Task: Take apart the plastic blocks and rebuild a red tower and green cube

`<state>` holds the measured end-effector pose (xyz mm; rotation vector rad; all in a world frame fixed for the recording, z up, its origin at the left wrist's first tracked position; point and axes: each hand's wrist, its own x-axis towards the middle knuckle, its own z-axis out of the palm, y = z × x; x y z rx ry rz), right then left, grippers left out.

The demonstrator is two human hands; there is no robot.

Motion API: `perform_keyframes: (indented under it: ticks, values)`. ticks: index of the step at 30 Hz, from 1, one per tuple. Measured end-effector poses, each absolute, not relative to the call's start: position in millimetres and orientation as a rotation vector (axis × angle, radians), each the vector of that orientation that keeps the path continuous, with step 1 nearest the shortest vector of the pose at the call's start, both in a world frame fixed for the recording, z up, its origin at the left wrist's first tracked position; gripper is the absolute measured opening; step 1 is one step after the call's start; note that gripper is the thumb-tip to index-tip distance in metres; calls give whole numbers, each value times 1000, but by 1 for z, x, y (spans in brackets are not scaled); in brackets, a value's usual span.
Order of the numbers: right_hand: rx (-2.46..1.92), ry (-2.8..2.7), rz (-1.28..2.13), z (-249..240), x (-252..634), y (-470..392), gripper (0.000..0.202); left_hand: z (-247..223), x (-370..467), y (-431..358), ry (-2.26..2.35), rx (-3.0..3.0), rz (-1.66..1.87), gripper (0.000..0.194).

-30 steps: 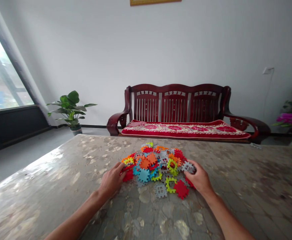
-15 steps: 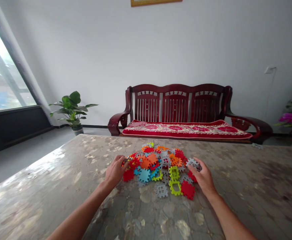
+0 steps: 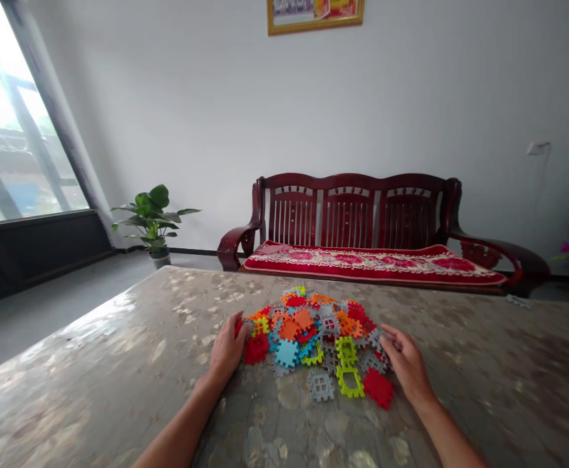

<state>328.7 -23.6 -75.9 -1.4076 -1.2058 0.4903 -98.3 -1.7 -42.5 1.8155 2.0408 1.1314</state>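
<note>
Variously turned, squarish tiles (image 3: pixel 287 353) between left hand (image 3: pixel 227 349) and right hand (image 3: pixel 409 365), finger grip unclear.

L hand (image 3: pixel 228 348) flanking multicol. pcs (image 3: pixel 287 353) on L | R hand (image 3: pixel 407 365) flanking R | pcs lying heaped on tbl (image 3: pixel 118 364) | bench (image 3: pixel 346 218) standing behind

Between the left hand (image 3: pixel 226 351) and right hand (image 3: pixel 406 364), notched pieces (image 3: pixel 287 353) of smooth, fairly matt plastic; beneath both, a table covering (image 3: pixel 113 383) with a glossy, plastic-like sheen; beyond the hands, a bench (image 3: pixel 350 181) of polished wood, its seat cover (image 3: pixel 372 260) soft-looking matt cloth
</note>
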Motion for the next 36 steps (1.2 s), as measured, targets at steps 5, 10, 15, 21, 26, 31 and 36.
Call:
perform_keyframes:
  ticks: [5, 10, 15, 21, 26, 31, 36]
  values:
    - [-1410, -1258, 438, -83, 332, -20, 44, -45, -101, -4, 1981, 1950, 1060, 34]
    - [-1439, -1320, 377, -84, 333, -19, 38, -42, -100, -5, 1982, 2027, 980, 33]
    - [-1445, -1329, 338, -82, 332, -20, 37, -39, -99, -6, 1990, 2023, 948, 35]
    - [-1440, -1345, 322, -78, 331, -22, 35, -39, -98, -6, 2000, 2008, 953, 32]
    - [-1447, -1338, 318, -75, 330, -23, 34, -39, -99, -6, 1988, 2007, 962, 32]
    - [-1452, -1338, 323, -74, 330, -23, 36, -40, -99, -6, 1991, 2020, 949, 33]
    - [-1450, -1344, 317, -74, 329, -23, 35, -39, -98, -6, 1953, 2030, 955, 35]
